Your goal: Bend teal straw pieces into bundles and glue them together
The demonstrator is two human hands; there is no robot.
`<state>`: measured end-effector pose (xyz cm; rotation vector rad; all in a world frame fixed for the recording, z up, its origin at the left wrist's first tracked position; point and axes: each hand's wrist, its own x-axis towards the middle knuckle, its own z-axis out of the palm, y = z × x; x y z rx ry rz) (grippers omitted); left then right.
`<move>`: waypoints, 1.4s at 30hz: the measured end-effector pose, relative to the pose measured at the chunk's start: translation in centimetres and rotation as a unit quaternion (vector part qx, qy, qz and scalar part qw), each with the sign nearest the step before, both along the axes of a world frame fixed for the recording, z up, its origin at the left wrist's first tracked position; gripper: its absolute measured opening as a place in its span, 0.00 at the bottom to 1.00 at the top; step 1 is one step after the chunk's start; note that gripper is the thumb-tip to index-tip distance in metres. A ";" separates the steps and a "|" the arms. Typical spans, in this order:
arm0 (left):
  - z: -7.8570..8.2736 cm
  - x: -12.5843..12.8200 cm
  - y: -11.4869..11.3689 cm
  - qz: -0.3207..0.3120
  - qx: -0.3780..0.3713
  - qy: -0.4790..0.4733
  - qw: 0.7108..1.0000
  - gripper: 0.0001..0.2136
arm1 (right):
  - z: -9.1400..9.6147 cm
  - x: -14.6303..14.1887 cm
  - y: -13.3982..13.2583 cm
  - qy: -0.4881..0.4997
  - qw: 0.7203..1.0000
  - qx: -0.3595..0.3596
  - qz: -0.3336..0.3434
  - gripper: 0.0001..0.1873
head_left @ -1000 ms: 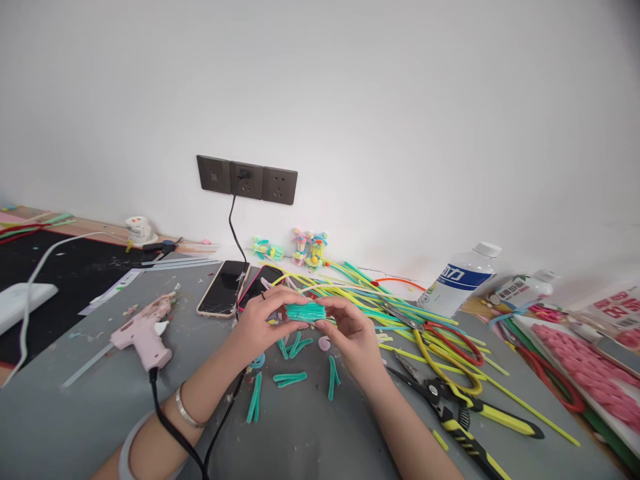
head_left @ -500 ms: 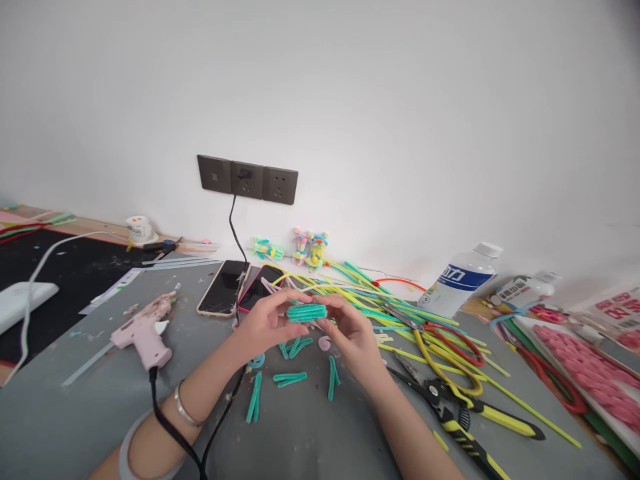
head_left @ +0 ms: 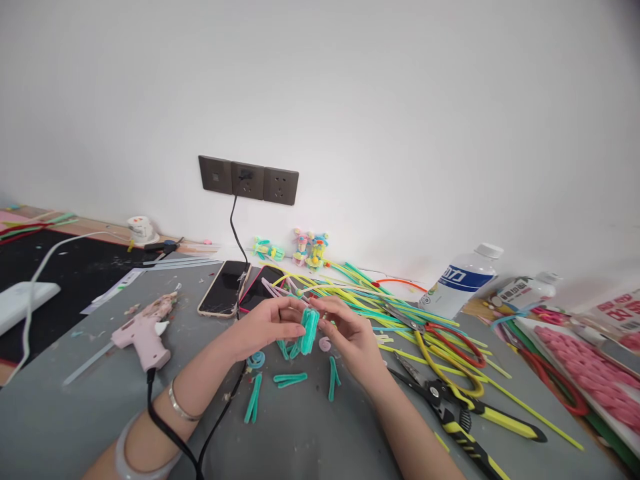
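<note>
A teal bundle of pipe cleaners [head_left: 309,331] stands nearly upright, a little tilted, above the grey mat. Thumb and fingers of my left hand [head_left: 270,325] pinch its left side. My right hand [head_left: 349,331] grips it from the right, fingertips curled behind it. On the mat below lie several folded teal pipe cleaner pieces [head_left: 290,379], one of them at the right [head_left: 333,379]. A blue coil [head_left: 257,360] rests under my left wrist, and a small lilac coil [head_left: 325,344] sits just beside my right thumb.
A pink glue gun [head_left: 145,337] with a black cord lies left, near a phone [head_left: 223,289]. Loose yellow and teal pipe cleaners [head_left: 360,293] spread behind my hands. Pruning shears [head_left: 443,397], red-and-yellow scissors [head_left: 425,333] and a bottle [head_left: 460,280] are at right. Small figures [head_left: 311,248] stand by the wall.
The teal bundle has turned from lying sideways to nearly upright between my fingers. Both hands have shifted their hold slightly; the things on the mat stay in place.
</note>
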<state>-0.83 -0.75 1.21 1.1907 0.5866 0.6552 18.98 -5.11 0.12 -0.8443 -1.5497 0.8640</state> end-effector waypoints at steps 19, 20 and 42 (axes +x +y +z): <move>-0.2 -0.1 0.3 0.021 0.200 0.009 0.980 0.16 | -0.9 -0.4 0.3 0.004 0.999 -0.047 -0.002 0.23; -0.3 -0.1 0.3 0.023 0.195 0.008 0.981 0.16 | -0.9 -0.4 0.3 0.003 0.999 -0.048 -0.002 0.23; -0.3 -0.7 0.9 0.125 0.336 0.028 0.933 0.14 | -1.1 0.0 0.5 -0.028 0.991 0.071 -0.110 0.20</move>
